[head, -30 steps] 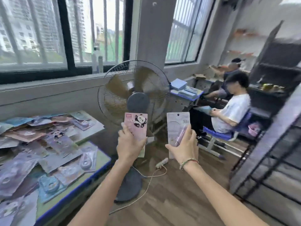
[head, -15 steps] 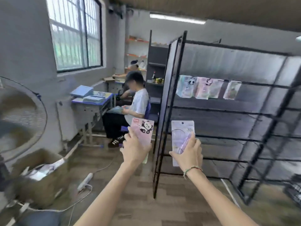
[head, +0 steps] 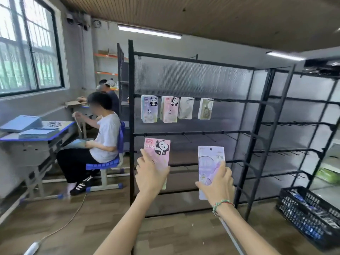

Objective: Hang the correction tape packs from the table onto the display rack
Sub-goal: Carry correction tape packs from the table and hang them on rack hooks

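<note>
**2 packs carried to the rack**

A grey-walled workroom with a wood-look floor is shown, and a black wire display rack (head: 191, 133) stands across the middle of it. 4 packs (head: 176, 109) are already hung side by side on pegs of one upper rail; the rails below carry bare pegs. To the left, a seated person (head: 103, 137) is at work at a blue-edged counter (head: 36, 134), and a black crate (head: 309, 216) rests on the floor at the right.

A pink panda pack (head: 159, 153) is gripped by the left hand (head: 151, 176), with the fingers curled round its lower half. A lilac pack (head: 211, 164) is held upright by the right hand (head: 217, 183), pinched low down, and a small hang hole can be seen at its top edge. Both packs are kept in front of the rack, apart from it and from each other.

The packs are judged to be light, flat cards, fairly stiff yet easily bent and probably smooth under the fingers. A low grip is best kept, so that the top edge is left free to be threaded onto a peg. A pack could be creased if it is squeezed hard.
</note>
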Demonstrator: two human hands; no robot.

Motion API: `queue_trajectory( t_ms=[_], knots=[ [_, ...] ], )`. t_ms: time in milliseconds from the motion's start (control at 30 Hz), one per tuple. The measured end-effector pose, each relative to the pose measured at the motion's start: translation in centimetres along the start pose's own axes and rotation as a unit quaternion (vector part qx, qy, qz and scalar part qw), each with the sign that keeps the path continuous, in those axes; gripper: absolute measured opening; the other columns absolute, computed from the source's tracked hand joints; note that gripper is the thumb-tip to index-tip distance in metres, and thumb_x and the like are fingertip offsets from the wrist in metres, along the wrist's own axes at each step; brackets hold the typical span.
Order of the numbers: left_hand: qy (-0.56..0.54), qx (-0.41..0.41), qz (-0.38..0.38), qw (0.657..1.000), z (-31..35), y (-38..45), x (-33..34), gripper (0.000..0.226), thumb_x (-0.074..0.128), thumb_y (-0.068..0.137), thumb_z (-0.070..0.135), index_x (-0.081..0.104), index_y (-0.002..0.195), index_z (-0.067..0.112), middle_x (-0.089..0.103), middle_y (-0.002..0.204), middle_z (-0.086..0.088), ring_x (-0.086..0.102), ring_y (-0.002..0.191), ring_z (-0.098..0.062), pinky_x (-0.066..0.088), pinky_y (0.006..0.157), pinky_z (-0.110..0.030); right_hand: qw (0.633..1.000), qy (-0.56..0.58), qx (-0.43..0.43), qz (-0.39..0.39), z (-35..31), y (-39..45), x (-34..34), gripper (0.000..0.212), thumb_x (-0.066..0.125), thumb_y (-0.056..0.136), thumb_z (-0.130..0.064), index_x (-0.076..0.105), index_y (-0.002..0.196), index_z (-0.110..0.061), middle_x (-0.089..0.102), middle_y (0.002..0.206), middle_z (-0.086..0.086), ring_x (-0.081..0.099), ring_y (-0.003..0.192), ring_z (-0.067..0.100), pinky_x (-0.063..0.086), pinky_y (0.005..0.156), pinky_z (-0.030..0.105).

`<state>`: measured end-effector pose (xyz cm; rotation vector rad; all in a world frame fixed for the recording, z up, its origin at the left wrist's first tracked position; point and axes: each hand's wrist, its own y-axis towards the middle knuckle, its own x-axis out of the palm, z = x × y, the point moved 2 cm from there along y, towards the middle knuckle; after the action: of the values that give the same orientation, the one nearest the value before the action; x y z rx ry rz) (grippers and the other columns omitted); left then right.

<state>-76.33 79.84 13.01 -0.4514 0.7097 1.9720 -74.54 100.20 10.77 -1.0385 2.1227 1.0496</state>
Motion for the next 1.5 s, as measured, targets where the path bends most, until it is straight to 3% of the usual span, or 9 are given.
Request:
queue_trajectory(
  t_ms=[433, 600, 900, 1167, 1500],
  knots=[
    [-0.006, 0.034, -0.003, 0.999, 7.7, 11.0, 14.8, 0.105, 0.071, 0.077, 0.048, 0.008, 0.151, 0.007, 0.039, 0.141, -0.012, 0.044, 0.124, -0.034, 0.044, 0.093, -0.045, 0.999, -0.007, 0.034, 0.007, 6.1, 15.7, 4.8, 0.106, 0.081, 0.062, -0.046, 0.019, 0.142, -0.015, 0.035, 0.134, 0.011, 0.046, 0.114, 0.033, 0.044, 0.090, 0.042],
    [-0.002, 0.070, 0.015, 0.997, 12.2, 17.5, 18.8, 0.108, 0.073, 0.075, 0.049, 0.009, 0.151, 0.007, 0.039, 0.140, -0.013, 0.045, 0.123, -0.035, 0.044, 0.093, -0.047, 0.999, -0.004, 0.020, 0.039, 6.6, 24.4, 4.9, 0.103, 0.082, 0.062, -0.045, 0.022, 0.140, -0.016, 0.035, 0.134, 0.012, 0.045, 0.115, 0.036, 0.042, 0.091, 0.045],
    [0.001, 0.108, 0.047, 0.993, 18.1, 25.4, 24.9, 0.110, 0.073, 0.077, 0.049, 0.005, 0.152, 0.006, 0.034, 0.144, -0.015, 0.042, 0.127, -0.036, 0.045, 0.094, -0.050, 1.000, -0.001, 0.007, 0.030, 9.0, 34.4, 7.5, 0.109, 0.080, 0.065, -0.047, 0.015, 0.146, -0.016, 0.028, 0.141, 0.012, 0.041, 0.121, 0.034, 0.038, 0.095, 0.045],
    [0.013, 0.077, 0.076, 0.994, 21.6, 30.2, 28.4, 0.110, 0.072, 0.079, 0.049, 0.003, 0.152, 0.005, 0.030, 0.148, -0.015, 0.039, 0.130, -0.037, 0.040, 0.098, -0.048, 0.997, 0.040, -0.058, 0.009, 9.5, 42.4, 9.1, 0.110, 0.081, 0.064, -0.046, 0.014, 0.145, -0.017, 0.027, 0.143, 0.011, 0.040, 0.122, 0.035, 0.040, 0.095, 0.046],
    [0.050, 0.020, 0.117, 0.992, 21.3, 31.7, 31.4, 0.111, 0.073, 0.077, 0.050, 0.005, 0.152, 0.006, 0.033, 0.144, -0.017, 0.041, 0.127, -0.038, 0.041, 0.095, -0.049, 0.988, 0.080, -0.133, -0.006, 9.2, 48.0, 9.1, 0.106, 0.082, 0.064, -0.042, 0.016, 0.143, -0.019, 0.029, 0.138, 0.008, 0.041, 0.117, 0.034, 0.040, 0.094, 0.046]
  ],
)
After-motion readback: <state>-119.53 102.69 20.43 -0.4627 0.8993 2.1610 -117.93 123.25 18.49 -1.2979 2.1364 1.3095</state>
